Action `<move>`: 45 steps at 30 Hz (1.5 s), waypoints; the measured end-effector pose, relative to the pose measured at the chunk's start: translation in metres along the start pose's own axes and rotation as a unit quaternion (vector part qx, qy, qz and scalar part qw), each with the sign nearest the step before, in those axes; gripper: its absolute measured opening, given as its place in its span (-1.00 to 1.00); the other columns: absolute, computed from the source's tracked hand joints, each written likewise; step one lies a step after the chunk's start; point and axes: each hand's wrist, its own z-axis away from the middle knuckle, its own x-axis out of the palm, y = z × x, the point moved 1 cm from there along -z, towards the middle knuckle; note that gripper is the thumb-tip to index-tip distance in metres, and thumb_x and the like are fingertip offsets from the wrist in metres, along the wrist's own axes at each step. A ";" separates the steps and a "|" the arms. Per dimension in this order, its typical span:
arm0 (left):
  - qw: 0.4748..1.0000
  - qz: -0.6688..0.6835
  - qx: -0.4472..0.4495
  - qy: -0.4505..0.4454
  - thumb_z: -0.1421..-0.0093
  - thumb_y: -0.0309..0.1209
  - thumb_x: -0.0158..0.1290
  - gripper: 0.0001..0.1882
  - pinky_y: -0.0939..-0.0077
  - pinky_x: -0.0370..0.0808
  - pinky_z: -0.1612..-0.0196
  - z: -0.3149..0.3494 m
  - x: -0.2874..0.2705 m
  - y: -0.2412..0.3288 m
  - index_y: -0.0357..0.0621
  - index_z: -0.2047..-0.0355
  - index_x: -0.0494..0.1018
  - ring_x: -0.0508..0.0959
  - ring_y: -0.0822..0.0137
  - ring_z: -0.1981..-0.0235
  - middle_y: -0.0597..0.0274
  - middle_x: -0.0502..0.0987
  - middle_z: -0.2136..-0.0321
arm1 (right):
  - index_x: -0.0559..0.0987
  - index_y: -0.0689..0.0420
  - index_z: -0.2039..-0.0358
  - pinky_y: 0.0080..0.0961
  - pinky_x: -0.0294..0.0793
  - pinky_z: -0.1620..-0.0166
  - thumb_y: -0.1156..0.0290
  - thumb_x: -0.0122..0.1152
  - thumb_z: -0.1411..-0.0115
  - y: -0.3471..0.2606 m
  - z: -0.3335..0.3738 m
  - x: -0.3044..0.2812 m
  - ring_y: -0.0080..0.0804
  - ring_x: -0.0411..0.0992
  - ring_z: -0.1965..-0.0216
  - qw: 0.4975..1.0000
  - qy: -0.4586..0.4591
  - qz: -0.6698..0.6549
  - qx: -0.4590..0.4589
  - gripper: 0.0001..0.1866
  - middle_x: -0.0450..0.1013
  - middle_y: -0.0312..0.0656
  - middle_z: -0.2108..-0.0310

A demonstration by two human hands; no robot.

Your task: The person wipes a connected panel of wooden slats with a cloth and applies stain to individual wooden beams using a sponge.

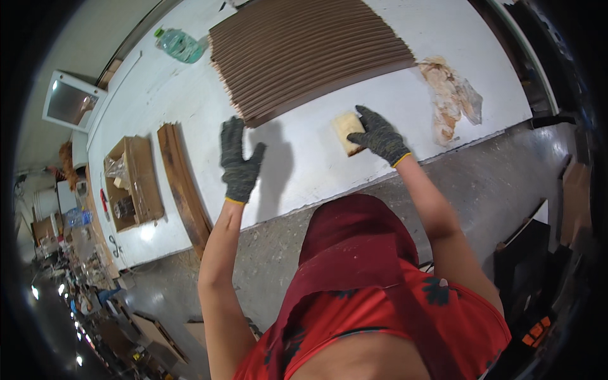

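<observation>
My left hand [239,161], in a dark grey knitted glove with a yellow cuff, is held with its fingers stretched up and the thumb out. Nothing is in it. Its fingertips are beside the near left corner of a wide stack of brown ridged strips [310,54]. My right hand [380,136], gloved alike, grips a pale yellow sponge [345,130] by its right side, the thumb lying across it. Brown stains show along the sponge's lower edge. Crumpled, stained cloth and clear plastic [446,98] lie to the right of that hand.
The white table [190,95] carries a bottle of green liquid [179,45] at the far left. Left of my left arm lie long brown wooden strips [180,177], a cardboard box [142,180] with small items, and scissors [114,246]. Dark boards [522,253] stand off the right side.
</observation>
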 end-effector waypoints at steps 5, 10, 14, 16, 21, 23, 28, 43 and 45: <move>0.990 -0.004 0.085 -0.117 0.01 -0.32 0.17 -0.27 0.07 -0.06 -0.30 -0.046 0.068 0.039 -0.14 -0.19 0.18 0.08 -0.03 -0.25 0.01 0.13 -0.22 | 0.33 0.23 -0.10 -0.40 0.37 -0.05 0.30 0.44 0.15 -0.002 0.025 -0.010 -0.29 0.40 0.02 0.982 -0.058 -0.176 0.028 -0.22 0.43 -0.01 0.05; 0.974 -0.059 0.131 -0.176 0.04 -0.32 0.17 -0.30 -0.08 -0.14 -0.29 -0.050 0.089 0.053 -0.21 -0.13 0.22 0.03 -0.13 -0.25 -0.05 0.09 -0.22 | 0.25 0.29 -0.15 -0.40 0.36 -0.06 0.40 0.31 0.02 -0.012 0.061 -0.037 -0.35 0.33 -0.04 0.894 -0.073 -0.440 0.047 -0.29 0.35 -0.13 -0.03; 0.976 -0.056 0.149 -0.149 0.06 -0.34 0.17 -0.36 -0.07 -0.08 -0.28 -0.059 0.092 0.059 -0.14 -0.08 0.28 0.12 -0.09 -0.19 -0.02 0.19 -0.14 | 0.16 0.19 -0.21 -0.19 0.35 -0.06 0.27 0.20 -0.08 0.050 0.082 -0.031 -0.18 0.35 -0.01 0.636 -0.070 -0.763 0.092 -0.28 0.31 0.00 -0.05; 0.978 -0.054 0.150 -0.132 0.06 -0.35 0.17 -0.38 -0.06 -0.03 -0.26 -0.062 0.094 0.059 -0.12 -0.07 0.30 0.18 -0.06 -0.15 0.00 0.24 -0.09 | 0.11 0.07 -0.25 -0.11 0.37 -0.02 0.28 0.21 -0.07 0.040 0.083 -0.033 -0.07 0.36 0.04 0.485 -0.091 -0.870 -0.016 -0.25 0.25 0.01 -0.09; 0.984 -0.042 0.149 -0.090 0.06 -0.38 0.16 -0.40 -0.01 0.08 -0.20 -0.066 0.105 0.063 -0.06 -0.06 0.32 0.25 0.01 -0.08 0.07 0.33 0.01 | 0.12 0.07 -0.25 -0.28 0.49 0.08 0.34 0.33 0.02 0.046 0.077 -0.029 -0.21 0.40 0.07 0.576 -0.068 -0.814 -0.008 -0.16 0.26 -0.03 -0.08; 0.983 -0.038 0.156 -0.084 0.04 -0.40 0.16 -0.40 0.03 0.12 -0.16 -0.063 0.103 0.062 -0.04 -0.07 0.32 0.26 0.01 -0.07 0.08 0.35 0.03 | 0.13 0.07 -0.25 -0.29 0.50 0.09 0.36 0.36 0.05 0.048 0.077 -0.027 -0.22 0.41 0.09 0.582 -0.079 -0.809 -0.019 -0.14 0.27 -0.04 -0.08; 0.983 -0.023 0.155 -0.094 0.04 -0.45 0.16 -0.45 0.05 0.18 -0.10 -0.066 0.104 0.060 -0.02 -0.03 0.37 0.32 0.04 0.00 0.09 0.40 0.08 | 0.11 0.06 -0.26 -0.29 0.49 0.06 0.39 0.37 0.08 0.056 0.076 -0.026 -0.23 0.42 0.07 0.592 -0.092 -0.800 -0.005 -0.10 0.28 -0.05 -0.08; 0.955 -0.040 0.085 -0.280 -0.10 -0.25 0.05 -0.64 0.20 0.43 0.12 -0.106 0.137 0.095 -0.11 0.11 0.46 0.51 0.07 0.22 0.01 0.51 0.25 | 0.13 0.11 -0.24 -0.28 0.44 0.00 0.37 0.30 0.02 0.055 0.081 -0.025 -0.22 0.39 0.04 0.596 -0.098 -0.797 0.011 -0.18 0.32 -0.08 -0.05; 0.951 -0.011 0.059 -0.302 -0.08 -0.18 0.07 -0.64 0.21 0.45 0.23 -0.112 0.133 0.096 -0.16 0.21 0.49 0.53 0.06 0.31 -0.01 0.53 0.35 | 0.19 0.14 -0.20 -0.20 0.40 0.00 0.23 0.17 -0.12 0.049 0.079 -0.026 -0.15 0.36 0.05 0.619 -0.098 -0.777 -0.060 -0.33 0.32 -0.08 -0.02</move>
